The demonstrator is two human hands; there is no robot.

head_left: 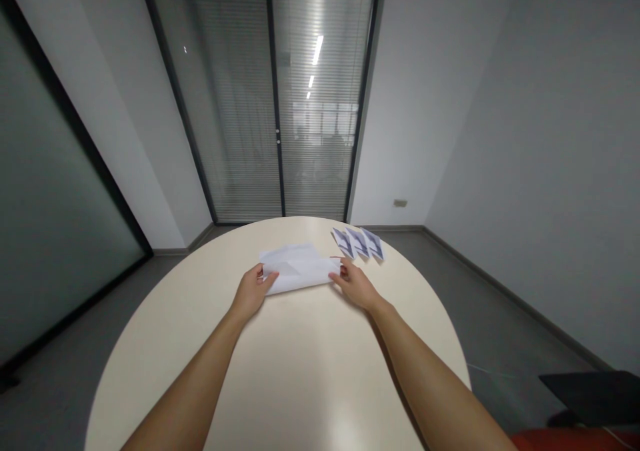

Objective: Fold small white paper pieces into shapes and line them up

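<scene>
A white sheet of paper [299, 269], partly folded, lies on the round cream table [300, 357]. My left hand [253, 289] pinches its left end, thumb on top and fingers curled under. At the paper's right end my right hand [356, 284] grips the edge with fingers pressed on it. Both arms reach forward across the table.
Three small folded papers with dark printed patches [359, 243] lie in a row on the table's far right. Beyond the table stands a glass door with blinds [273, 97]. A dark object [590, 387] and something red [575, 439] sit at the lower right.
</scene>
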